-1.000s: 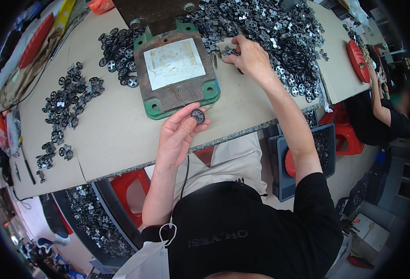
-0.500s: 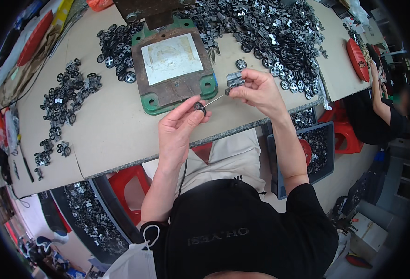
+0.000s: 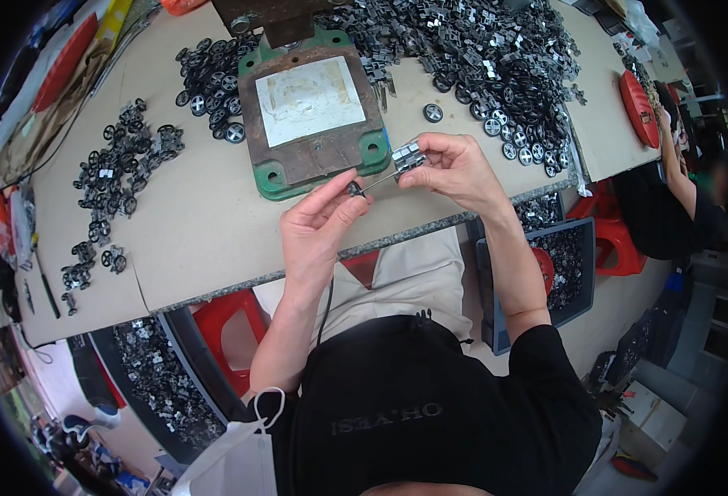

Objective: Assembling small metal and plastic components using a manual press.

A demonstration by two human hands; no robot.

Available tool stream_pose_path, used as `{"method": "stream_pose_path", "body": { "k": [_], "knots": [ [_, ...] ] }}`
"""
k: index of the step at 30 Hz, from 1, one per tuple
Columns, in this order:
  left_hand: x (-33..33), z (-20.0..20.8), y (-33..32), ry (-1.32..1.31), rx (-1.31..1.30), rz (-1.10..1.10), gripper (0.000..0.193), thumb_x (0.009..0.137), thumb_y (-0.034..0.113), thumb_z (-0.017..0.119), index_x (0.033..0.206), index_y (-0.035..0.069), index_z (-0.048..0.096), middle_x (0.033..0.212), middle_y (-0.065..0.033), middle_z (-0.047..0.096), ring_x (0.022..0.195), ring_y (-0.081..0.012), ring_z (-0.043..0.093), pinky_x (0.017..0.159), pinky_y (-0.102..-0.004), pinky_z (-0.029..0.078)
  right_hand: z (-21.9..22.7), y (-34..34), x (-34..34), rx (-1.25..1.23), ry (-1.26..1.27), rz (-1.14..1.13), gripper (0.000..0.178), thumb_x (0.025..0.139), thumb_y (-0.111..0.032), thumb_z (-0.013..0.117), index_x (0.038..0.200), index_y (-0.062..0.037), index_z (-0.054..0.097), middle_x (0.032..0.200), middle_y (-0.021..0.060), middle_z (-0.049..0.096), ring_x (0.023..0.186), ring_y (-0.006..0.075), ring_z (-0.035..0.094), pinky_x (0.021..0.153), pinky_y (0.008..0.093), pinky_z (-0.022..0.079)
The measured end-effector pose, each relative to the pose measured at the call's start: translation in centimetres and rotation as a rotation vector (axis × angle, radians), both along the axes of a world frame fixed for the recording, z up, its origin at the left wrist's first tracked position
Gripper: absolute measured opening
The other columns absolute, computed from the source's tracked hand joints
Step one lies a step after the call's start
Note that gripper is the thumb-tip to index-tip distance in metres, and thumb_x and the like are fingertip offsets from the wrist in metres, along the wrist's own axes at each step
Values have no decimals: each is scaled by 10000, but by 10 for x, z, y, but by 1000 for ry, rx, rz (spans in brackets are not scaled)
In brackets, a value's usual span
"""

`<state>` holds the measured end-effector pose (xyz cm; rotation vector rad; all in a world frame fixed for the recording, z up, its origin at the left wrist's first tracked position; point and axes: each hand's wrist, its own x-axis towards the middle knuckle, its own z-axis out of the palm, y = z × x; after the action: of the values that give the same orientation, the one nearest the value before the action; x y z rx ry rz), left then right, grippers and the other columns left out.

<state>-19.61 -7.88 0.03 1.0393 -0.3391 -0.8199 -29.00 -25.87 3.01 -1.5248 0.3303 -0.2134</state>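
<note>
Over the front part of the table, my left hand (image 3: 316, 221) pinches a small black wheel (image 3: 354, 189) between thumb and fingertips. A thin metal axle (image 3: 380, 180) sticks out of the wheel toward the right. Facing it, my right hand (image 3: 456, 172) grips a small grey-and-black plastic chassis piece (image 3: 409, 156) by thumb and index finger. The axle's far end meets the lower edge of that piece; whether it has entered a hole I cannot tell. Just behind both hands stands a green-based press (image 3: 302, 170) with a white pad (image 3: 310, 101) on its plate.
Black wheels (image 3: 525, 155) and a big heap of chassis pieces (image 3: 488, 50) lie back right, more wheels (image 3: 215, 83) left of the press. Wheeled pieces (image 3: 112, 178) cover the table's left. Filled bins (image 3: 579, 306) stand below the edge. Another person's arm (image 3: 674, 161) shows far right.
My right hand has brought the chassis piece left and slightly down, tilting it, so it now meets the axle's end. My left hand stays nearly in place with the wheel.
</note>
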Motion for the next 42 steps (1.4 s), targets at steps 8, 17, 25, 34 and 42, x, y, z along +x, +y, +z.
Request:
{"method": "stream_pose_path", "body": {
  "k": [8,17,25,34,42],
  "knots": [
    [-5,1,0,-537,146,173,323,783,-58,616,1103,-19,586,939,-76,601,837,-149,615,747,-237,495,-1,6,-2,-167,70,-33,190,727,-23,713,871,45,609,742,-13,612,642,-1,506,516,146,384],
    [-9,3,4,-545,132,210,293,791,-45,610,1083,-34,594,934,-95,617,823,-165,627,730,-240,499,1,12,-1,4,61,-21,151,725,-52,715,848,1,647,661,-39,593,567,-11,440,479,176,355],
    [-18,3,5,-540,200,190,286,762,-58,631,1046,-29,616,931,-105,619,753,-166,624,718,-250,505,-7,13,-5,-92,26,6,170,747,-81,711,859,23,636,730,-16,628,573,19,490,485,179,382],
    [-16,7,3,-215,137,95,297,781,-71,598,1076,-45,592,927,-111,617,839,-184,634,747,-258,505,-19,17,-8,55,-99,-24,205,741,-77,718,881,25,608,682,-33,590,550,-11,461,452,156,341],
    [-21,7,2,-881,222,279,317,751,-76,627,1062,-18,613,924,-105,621,822,-165,630,727,-243,506,-10,15,-12,-64,-11,-4,166,739,-74,722,839,15,624,681,-44,581,565,-17,446,453,158,327]
  ]
}}
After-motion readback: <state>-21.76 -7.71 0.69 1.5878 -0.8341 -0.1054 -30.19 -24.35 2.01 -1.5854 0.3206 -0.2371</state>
